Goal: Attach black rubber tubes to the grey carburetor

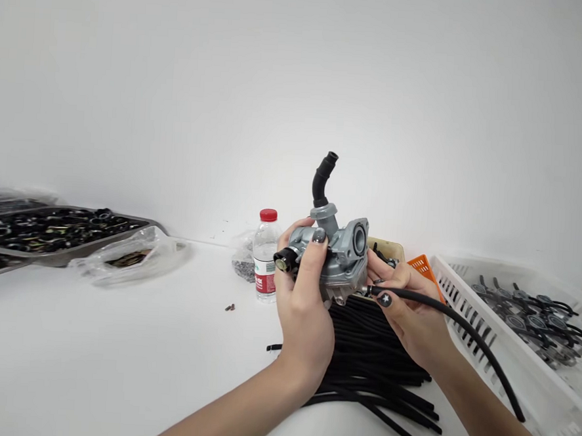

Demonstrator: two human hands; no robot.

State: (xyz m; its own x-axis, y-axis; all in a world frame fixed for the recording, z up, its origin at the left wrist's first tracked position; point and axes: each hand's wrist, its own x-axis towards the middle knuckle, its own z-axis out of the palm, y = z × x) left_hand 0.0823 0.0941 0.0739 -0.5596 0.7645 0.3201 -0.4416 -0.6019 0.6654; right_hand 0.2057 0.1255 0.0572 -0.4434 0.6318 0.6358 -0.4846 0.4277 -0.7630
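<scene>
At a white bench [90, 350], we hold a grey carburetor [340, 257] up in front of us, above a heap of black hoses [375, 361]. Our left hand [305, 311] wraps it from the near side, fingers [318, 236] curled over the body and the thumb behind, beside a black-and-brass knob at its left end. A bent black elbow tube rises from its top. Our right hand [408, 304] cradles the other side from below and pinches a hose [462, 327] between thumb and fingers, its end touching the carburetor's lower right corner; we cannot tell whether it is pushed on. The hose trails down to the right over our forearm.

Just behind the left hand stands a water bottle [265, 256] with a red cap, next to a small clear bag of dark bits. Two small pieces lie loose on the bench left of the bottle. Far left, metal trays [63, 230] hold dark rings and fittings, with a crumpled plastic bag [135, 258] in front. To the right a white basket [520, 344] holds more grey parts with black hoses, and an orange basket [423, 265] peeks out behind our right hand.
</scene>
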